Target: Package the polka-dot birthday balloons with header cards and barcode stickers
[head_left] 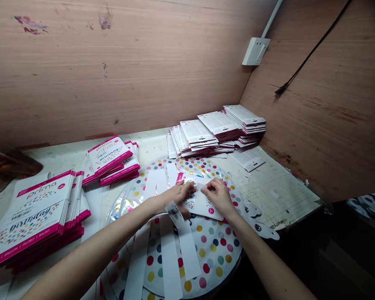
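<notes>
Nearest the wearer, long white paper strips (170, 258) lay across a large round white balloon (206, 239) printed with multicoloured dots; one strip bore a barcode label at its upper end, just beside the left palm. The flat white paper packet (203, 206) with pink and dotted print lay over the balloon, between the two hands. The left hand (185, 195) was spread over the packet's left part, fingers bent; whether it gripped anything could not be told. The right hand (219, 196) had thumb and fingertips brought together on the packet's upper white edge, in a pinch. To the left stood a tall stack of white card packets with magenta borders (34, 212), marked "prima" and "birthday"; beyond it was a smaller stack of like packets (108, 155). Farther back, piles of white printed packets (200, 132) overlapped near the brown wood-grain wall (112, 75). Above them, a white electrical socket (256, 51) was mounted at the corner, and a black cable (312, 52) hung to its right.
</notes>
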A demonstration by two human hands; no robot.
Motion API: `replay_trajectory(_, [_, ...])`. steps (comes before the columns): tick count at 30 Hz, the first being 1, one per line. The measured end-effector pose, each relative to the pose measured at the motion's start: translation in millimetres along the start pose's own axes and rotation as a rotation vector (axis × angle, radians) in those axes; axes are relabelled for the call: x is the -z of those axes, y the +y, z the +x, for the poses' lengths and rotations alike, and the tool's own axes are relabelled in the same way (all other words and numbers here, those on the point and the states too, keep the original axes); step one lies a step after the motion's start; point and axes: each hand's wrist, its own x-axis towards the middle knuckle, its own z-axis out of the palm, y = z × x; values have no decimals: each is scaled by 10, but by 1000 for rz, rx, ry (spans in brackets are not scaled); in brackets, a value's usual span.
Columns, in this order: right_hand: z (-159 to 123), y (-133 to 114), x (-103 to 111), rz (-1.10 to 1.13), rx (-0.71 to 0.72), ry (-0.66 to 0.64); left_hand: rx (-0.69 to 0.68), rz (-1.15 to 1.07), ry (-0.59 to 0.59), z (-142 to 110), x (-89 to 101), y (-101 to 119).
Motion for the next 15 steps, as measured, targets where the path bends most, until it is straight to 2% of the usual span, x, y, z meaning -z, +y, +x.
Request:
replay_trajectory(7, [53, 78, -44, -26, -54, -7, 17, -113, -23, 42, 80, 69])
replay_trajectory(11, [66, 71, -64, -47, -71, -7, 86, -101, -75, 51, 134, 146])
replay_trajectory(15, [46, 51, -91, -83, -68, 19, 85, -65, -111, 73, 211, 236])
